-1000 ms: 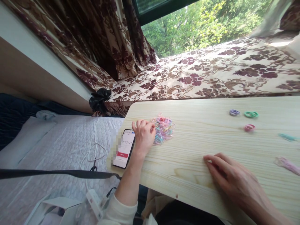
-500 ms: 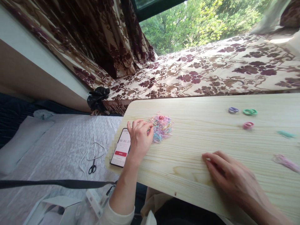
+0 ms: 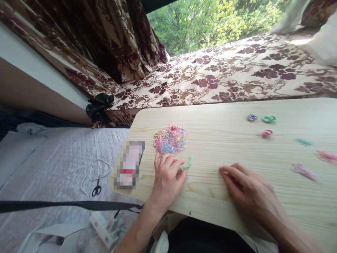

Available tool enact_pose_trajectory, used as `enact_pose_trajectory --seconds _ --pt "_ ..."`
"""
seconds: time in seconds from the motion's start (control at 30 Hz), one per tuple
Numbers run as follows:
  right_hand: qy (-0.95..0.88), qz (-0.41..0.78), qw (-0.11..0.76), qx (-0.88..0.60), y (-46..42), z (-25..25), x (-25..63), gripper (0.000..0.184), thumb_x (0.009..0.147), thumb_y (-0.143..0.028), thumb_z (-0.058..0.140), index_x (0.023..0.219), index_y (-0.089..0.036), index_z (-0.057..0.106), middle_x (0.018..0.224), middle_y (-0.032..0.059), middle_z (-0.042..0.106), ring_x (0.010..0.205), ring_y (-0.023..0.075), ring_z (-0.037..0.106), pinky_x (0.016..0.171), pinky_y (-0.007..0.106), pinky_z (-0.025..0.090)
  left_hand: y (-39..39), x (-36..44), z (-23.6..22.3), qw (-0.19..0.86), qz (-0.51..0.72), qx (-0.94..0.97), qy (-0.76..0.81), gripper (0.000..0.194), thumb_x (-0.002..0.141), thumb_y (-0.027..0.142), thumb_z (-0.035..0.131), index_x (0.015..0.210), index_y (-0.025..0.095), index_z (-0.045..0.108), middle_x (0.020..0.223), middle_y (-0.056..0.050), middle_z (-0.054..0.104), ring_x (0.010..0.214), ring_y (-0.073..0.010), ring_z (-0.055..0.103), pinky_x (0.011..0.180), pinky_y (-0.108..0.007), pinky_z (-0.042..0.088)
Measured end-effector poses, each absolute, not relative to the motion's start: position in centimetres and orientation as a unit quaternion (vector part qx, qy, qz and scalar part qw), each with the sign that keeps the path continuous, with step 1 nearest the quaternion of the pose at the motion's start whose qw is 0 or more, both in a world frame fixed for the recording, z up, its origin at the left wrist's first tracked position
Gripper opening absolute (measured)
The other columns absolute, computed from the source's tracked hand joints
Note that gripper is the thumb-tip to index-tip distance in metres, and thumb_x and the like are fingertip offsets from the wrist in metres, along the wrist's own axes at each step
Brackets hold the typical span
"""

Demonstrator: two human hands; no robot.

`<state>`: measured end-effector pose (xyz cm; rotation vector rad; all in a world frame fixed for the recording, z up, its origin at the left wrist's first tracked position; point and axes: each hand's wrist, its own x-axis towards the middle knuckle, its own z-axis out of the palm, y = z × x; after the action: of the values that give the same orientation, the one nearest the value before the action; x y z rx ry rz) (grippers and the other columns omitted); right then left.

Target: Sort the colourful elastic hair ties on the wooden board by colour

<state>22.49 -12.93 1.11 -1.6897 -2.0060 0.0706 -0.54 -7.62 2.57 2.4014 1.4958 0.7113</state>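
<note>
My left hand (image 3: 168, 177) is closed in a pinch on a thin green rubber band (image 3: 190, 162), which sticks out past thumb and forefinger just above the table. Behind that hand lies a tangled pile of pastel rubber bands (image 3: 170, 140), mostly pink, lilac and light blue. My right hand (image 3: 250, 191) rests on the tabletop, thumb and forefinger together, and nothing shows between them. Beyond it sit a purple hair tie (image 3: 252, 117), a green hair tie (image 3: 269, 119) and a pink hair tie (image 3: 267, 134).
Farther right on the wooden table (image 3: 210, 140) lie small teal (image 3: 304, 142), pink (image 3: 327, 156) and lilac bundles (image 3: 305, 173). A blurred-out phone (image 3: 130, 163) lies near the left edge. Scissors (image 3: 97, 189) and a white cord (image 3: 101, 161) are on the bed.
My left hand has drawn back from the pile toward me and to the right, and a green rubber band now shows in its fingers. The view has shifted slightly; my right hand stays resting.
</note>
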Motion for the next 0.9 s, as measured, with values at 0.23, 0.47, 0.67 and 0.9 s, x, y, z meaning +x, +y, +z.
enact_pose_trajectory --seconds 0.23,0.47,0.67,0.9 --pt "-0.731 0.046 0.235 -0.64 -12.9 1.7 22.3 0.025 0.094 -0.032 0.042 0.093 -0.024 0.066 0.079 0.0017 0.067 0.065 0.0135 0.063 0.058 0.026 0.043 -7.5 -0.3 2.5 0.102 0.217 0.819 0.522 0.01 0.084 0.014 0.06 0.079 0.023 0.063 0.083 0.0 0.065 0.094 -0.0203 0.057 0.111 -0.054 0.027" --pt "-0.738 0.062 0.245 -0.626 -12.9 2.2 22.4 0.024 0.093 -0.03 0.043 0.091 -0.023 0.066 0.082 0.0024 0.068 0.065 0.0136 0.064 0.057 0.026 0.045 -7.6 0.0 2.9 0.136 0.259 0.817 0.497 0.013 0.088 0.013 0.055 0.081 0.023 0.062 0.078 0.002 0.069 0.096 -0.0186 0.061 0.115 -0.053 0.023" --pt "-0.737 0.126 0.291 -0.597 -12.9 3.0 21.5 0.023 0.095 -0.028 0.044 0.099 -0.023 0.065 0.09 0.0043 0.069 0.073 0.0134 0.066 0.062 0.024 0.05 -8.2 0.1 3.1 0.147 0.279 0.819 0.479 0.013 0.087 0.011 0.056 0.085 0.023 0.061 0.08 0.002 0.07 0.099 -0.0192 0.062 0.114 -0.052 0.025" --pt "-0.724 0.197 0.314 -0.582 -12.9 2.9 19.9 0.02 0.092 -0.026 0.051 0.104 -0.023 0.066 0.094 0.0046 0.068 0.076 0.0128 0.066 0.06 0.023 0.052 -8.8 1.3 3.3 0.178 0.301 0.831 0.433 0.011 0.088 0.014 0.056 0.085 0.024 0.061 0.081 0.001 0.071 0.103 -0.0199 0.061 0.113 -0.052 0.027"
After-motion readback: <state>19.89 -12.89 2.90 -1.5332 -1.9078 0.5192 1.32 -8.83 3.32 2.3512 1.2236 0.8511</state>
